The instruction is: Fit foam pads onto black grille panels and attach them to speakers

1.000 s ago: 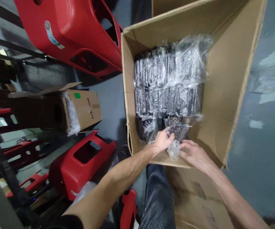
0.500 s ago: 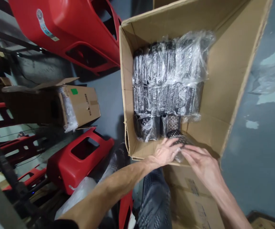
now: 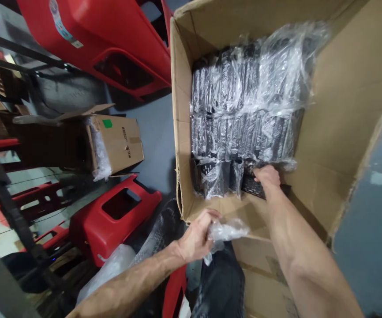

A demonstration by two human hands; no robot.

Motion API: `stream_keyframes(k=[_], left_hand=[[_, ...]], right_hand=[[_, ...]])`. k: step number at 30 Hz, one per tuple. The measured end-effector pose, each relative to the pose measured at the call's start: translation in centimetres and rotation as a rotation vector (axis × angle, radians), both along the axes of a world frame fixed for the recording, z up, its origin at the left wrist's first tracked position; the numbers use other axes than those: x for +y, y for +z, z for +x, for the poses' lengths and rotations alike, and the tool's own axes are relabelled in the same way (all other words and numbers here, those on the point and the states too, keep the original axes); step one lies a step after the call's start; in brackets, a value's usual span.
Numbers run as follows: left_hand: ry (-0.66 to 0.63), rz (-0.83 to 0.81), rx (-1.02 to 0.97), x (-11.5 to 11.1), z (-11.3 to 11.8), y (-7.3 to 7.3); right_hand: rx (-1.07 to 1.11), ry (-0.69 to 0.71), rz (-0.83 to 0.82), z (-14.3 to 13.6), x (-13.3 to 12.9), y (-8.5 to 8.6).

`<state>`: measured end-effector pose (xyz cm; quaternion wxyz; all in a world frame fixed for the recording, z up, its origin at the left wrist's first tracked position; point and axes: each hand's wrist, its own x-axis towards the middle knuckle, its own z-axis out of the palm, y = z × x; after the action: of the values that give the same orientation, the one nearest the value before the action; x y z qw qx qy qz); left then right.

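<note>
My left hand is closed around a crumpled clear plastic bag at the near edge of a large cardboard box. Inside the box, my right hand is closed at the edge of a black perforated part, its fingertips partly hidden. That part lies bare in the front row, by the near wall. Beside it stand black parts in clear plastic. Behind them, two rows of plastic-wrapped black pieces fill the left and middle of the box.
Large red plastic shells lie to the left, with a smaller red shell nearer me. Between them sits an open carton with plastic wrap inside. A dark metal rack runs along the far left. Another carton is below the big box.
My hands have parted. The left has drawn back toward me with the plastic bag, off the perforated part. My right hand has moved deeper into the box. The view has shifted slightly.
</note>
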<state>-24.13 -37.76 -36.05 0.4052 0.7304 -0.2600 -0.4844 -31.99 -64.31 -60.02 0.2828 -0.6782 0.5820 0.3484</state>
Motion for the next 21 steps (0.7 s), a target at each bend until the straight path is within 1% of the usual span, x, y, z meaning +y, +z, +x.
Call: stream_keyframes(k=[2,4,5,7,10,11,12,14,15,16,18,21], left_hand=[[0.033,0.044,0.065,0.0,0.7,-1.3],[0.025,0.121,0.129,-0.3,0.7,-2.4],[-0.009,0.156,0.15,-0.6,0.7,-2.9],[-0.142,0.22,0.158,-1.3,0.6,-3.2],[-0.404,0.378,0.09,-2.8,1.0,-2.7],[-0.482,0.431,0.068,-3.3,1.2,-2.4],[-0.544,0.476,0.055,-3.7,1.5,-2.2],[-0.599,0.536,0.056,-4.5,2.1,-1.9],[-0.592,0.553,0.065,-4.8,2.5,-1.9],[-0.564,0.563,0.075,-5.1,2.8,-2.1],[-0.458,0.552,0.093,-5.6,3.4,-2.9],[-0.247,0.512,0.14,-6.4,3.9,-4.8]], right_hand=[[0.019,0.003,0.013,-0.2,-0.6,-0.1],[0.01,0.027,-0.007,-0.7,-0.7,0.8],[-0.015,0.04,-0.022,-1.0,-0.6,1.6],[-0.113,0.05,-0.058,-1.6,-0.1,3.6],[-0.267,0.028,-0.114,-2.8,0.6,7.0],[-0.34,-0.043,-0.147,-3.2,0.7,8.1],[-0.428,-0.15,-0.188,-3.6,0.9,9.1],[-0.64,-0.416,-0.278,-4.3,1.2,11.0],[-0.74,-0.537,-0.311,-4.6,1.4,11.8],[-0.812,-0.622,-0.327,-4.9,1.6,12.6],[-0.864,-0.696,-0.317,-5.4,2.1,13.8],[-0.885,-0.855,-0.252,-6.0,2.8,15.0]])
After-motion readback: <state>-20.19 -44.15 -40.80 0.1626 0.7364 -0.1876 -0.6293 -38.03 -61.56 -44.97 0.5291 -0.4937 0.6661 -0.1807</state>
